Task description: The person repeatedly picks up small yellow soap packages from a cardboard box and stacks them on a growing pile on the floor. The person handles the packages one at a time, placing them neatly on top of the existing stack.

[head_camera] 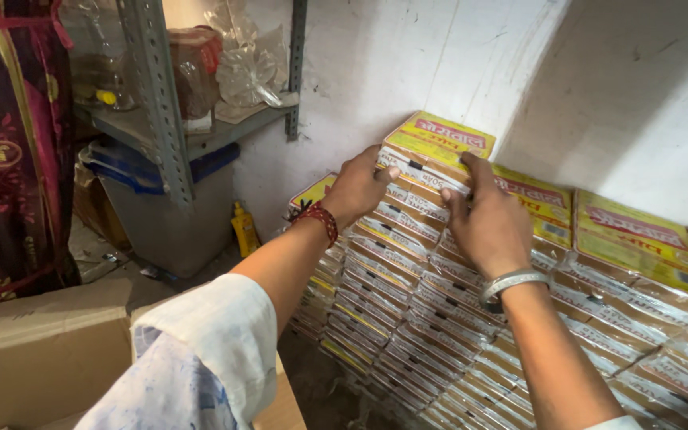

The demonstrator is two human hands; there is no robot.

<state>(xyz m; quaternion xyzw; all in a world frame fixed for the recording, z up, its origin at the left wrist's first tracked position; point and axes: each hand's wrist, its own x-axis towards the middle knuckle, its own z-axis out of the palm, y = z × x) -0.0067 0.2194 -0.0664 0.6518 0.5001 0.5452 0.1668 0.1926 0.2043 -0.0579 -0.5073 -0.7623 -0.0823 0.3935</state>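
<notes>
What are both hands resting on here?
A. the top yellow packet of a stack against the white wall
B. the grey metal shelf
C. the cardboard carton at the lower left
A: the left hand and right hand both grip the top yellow packet of the stack against the white wall.

Both arms stretched forward — left hand (356, 189) and right hand (487, 223) palms down, fingers curled, close together.

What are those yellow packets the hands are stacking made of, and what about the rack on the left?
The yellow packets look like printed card boxes in clear glossy wrap, judging by sharp edges and sheen. The rack seems to be grey painted metal: slotted angle posts with punched holes.
</notes>
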